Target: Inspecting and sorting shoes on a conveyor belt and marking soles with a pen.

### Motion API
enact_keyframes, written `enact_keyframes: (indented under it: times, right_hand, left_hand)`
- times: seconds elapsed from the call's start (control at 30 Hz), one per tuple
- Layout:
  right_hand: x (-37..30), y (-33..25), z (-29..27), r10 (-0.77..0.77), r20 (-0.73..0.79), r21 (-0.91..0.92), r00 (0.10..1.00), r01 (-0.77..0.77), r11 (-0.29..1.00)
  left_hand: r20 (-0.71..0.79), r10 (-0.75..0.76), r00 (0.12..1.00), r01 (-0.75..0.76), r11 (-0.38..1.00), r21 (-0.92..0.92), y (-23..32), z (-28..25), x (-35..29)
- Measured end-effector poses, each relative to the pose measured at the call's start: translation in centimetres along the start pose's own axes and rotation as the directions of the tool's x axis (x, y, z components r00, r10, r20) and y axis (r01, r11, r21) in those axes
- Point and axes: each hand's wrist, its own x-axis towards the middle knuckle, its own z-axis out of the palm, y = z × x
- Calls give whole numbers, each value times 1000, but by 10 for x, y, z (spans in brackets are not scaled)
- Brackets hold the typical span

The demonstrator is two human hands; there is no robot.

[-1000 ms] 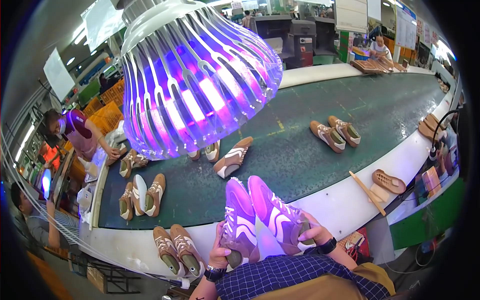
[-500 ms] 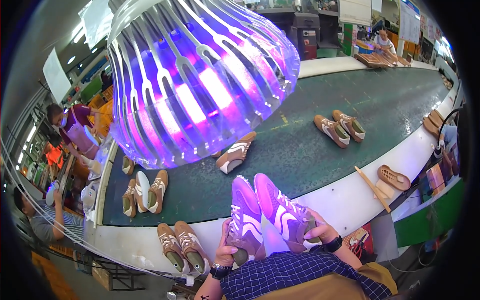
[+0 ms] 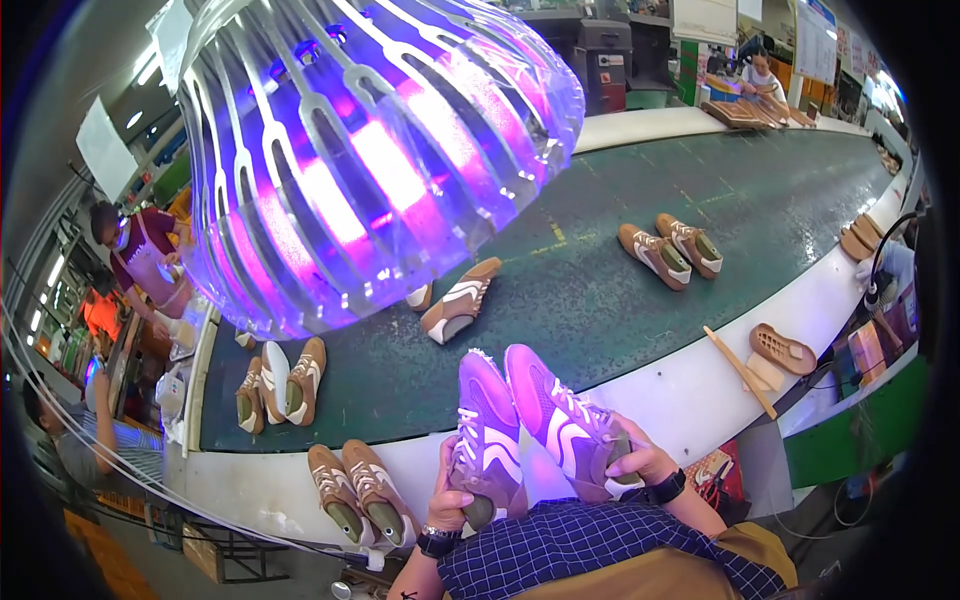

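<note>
Two sneakers with white wavy side stripes are held side by side over the white counter edge, toes pointing away and nearly touching. Purple light tints both. My left hand (image 3: pixel 449 492) is closed round the heel of the left sneaker (image 3: pixel 488 432), thumb at its collar. The heel of the right sneaker (image 3: pixel 565 425) is gripped by my right hand (image 3: pixel 644 462), whose thumb lies by the opening. Greenish filling shows inside both collars. Above hangs a large ribbed lamp (image 3: pixel 370 170), glowing violet. The soles face down, mostly hidden.
On the counter stand a brown sneaker pair (image 3: pixel 365 490), a wooden stick (image 3: pixel 740 372) and a brown sole (image 3: pixel 783 350). The green conveyor belt (image 3: pixel 560 330) carries another pair (image 3: pixel 670 250), a brown sneaker (image 3: pixel 462 302) and a shoe group (image 3: pixel 282 385). Co-workers (image 3: pixel 150 255) stand left and far right.
My view has shifted slightly, so the lamp and belt shoes sit a little further left. Both hands keep the same hold on the sneakers.
</note>
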Motion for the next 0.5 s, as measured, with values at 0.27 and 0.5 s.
enact_keyframes:
  times: [0.27,0.5]
  right_hand:
    - [3,4,-4,-7,24,0,1000,7,1000]
    - [4,2,0,-5,18,2,1000,5,1000]
  left_hand:
    - [-2,3,1000,-3,1000,-28,-3,0,-1]
    - [-32,-19,999,17,998,-62,-8,-4,-3]
